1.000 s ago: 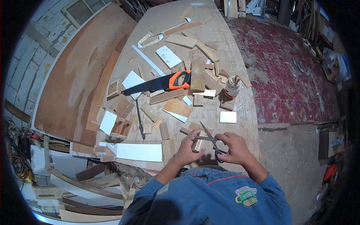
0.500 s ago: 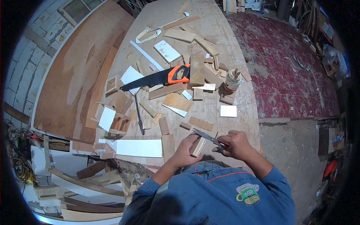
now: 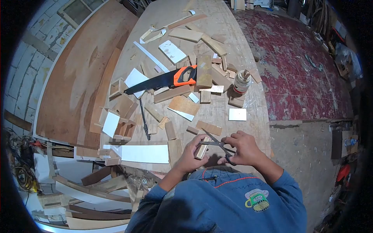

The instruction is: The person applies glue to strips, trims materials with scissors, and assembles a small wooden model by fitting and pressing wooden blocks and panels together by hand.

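Near my body at the table's front edge, my left hand [image 3: 189,158] is closed around a small wooden block [image 3: 201,152], whose pale end faces me. Fingers of my right hand [image 3: 244,148] grip the handles of a pair of dark scissors [image 3: 220,144]. The scissor blades are spread apart and point left, one lying across the top of the block, the other angled up and away beyond it. Just past my left hand lie a flat wooden piece [image 3: 209,127] and a small brown offcut [image 3: 192,130].
A handsaw with an orange handle [image 3: 182,76] lies among wood scraps on the worktable [image 3: 254,132]. A glass jar [image 3: 242,82] stands on a block at the right. A white board [image 3: 144,153] and small wooden box-like pieces [image 3: 116,126] are at the left.
The scissors have opened: the blades, together before, are now spread apart. The block in my left hand has tilted slightly, and my right fingers have shifted on the handles.
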